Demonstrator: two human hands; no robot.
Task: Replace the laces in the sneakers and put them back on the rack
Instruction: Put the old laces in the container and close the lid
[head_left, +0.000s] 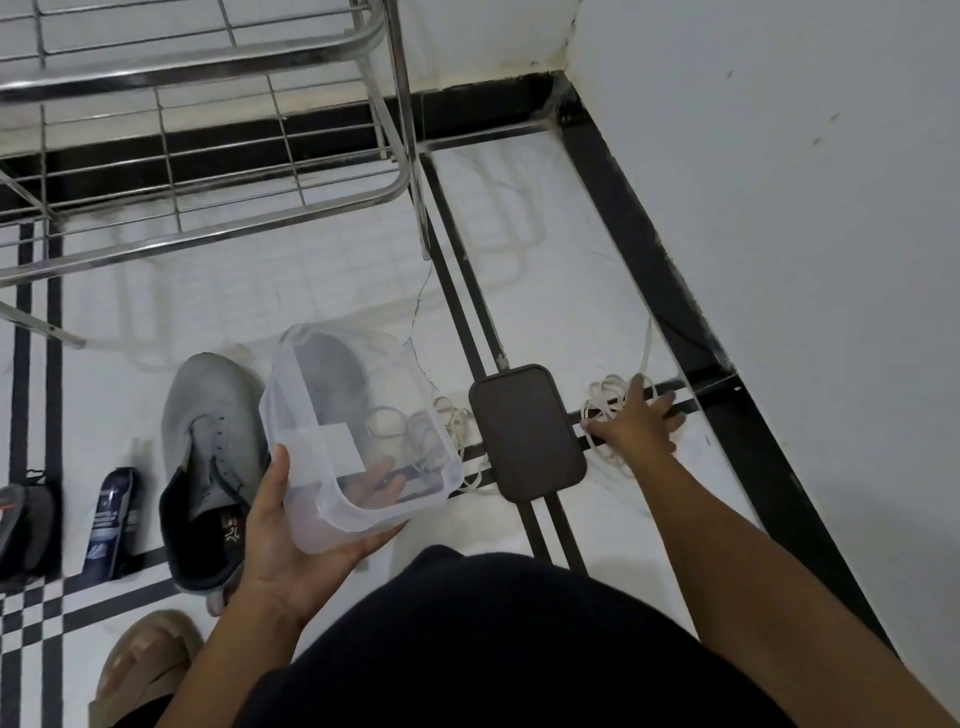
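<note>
Loose coil of pale cream flat lace (610, 402) lies on the white floor tile at the right, across a black inlay stripe, near the wall skirting; one strand trails away toward the far side. Right hand (636, 421) rests on top of this coil, fingers spread and nearly straight, pressing or gathering rather than closed round it; whether any strand is pinched underneath cannot be told. Judgement: the hand is about to scoop the lace up. A second tangle of cream lace (457, 421) lies left of a dark brown rounded-rectangular lid (527, 434), which sits flat on the floor between the two tangles. Left hand (291, 540) holds a clear plastic rectangular container (358, 436) from beneath, thumb up one side, fingers curled under the base, the box tilted with its mouth open, probably held ready to receive or supply laces. Grey fabric sneaker with dark collar (218, 457), eyelets bare, lies just left of the container; its pair shows through the clear wall. Farther left, a dark blue tube-like bottle (111, 519) lies on the floor. Steel wire shoe rack (208, 171) stands at the far left, the shelves in view bare.
</note>
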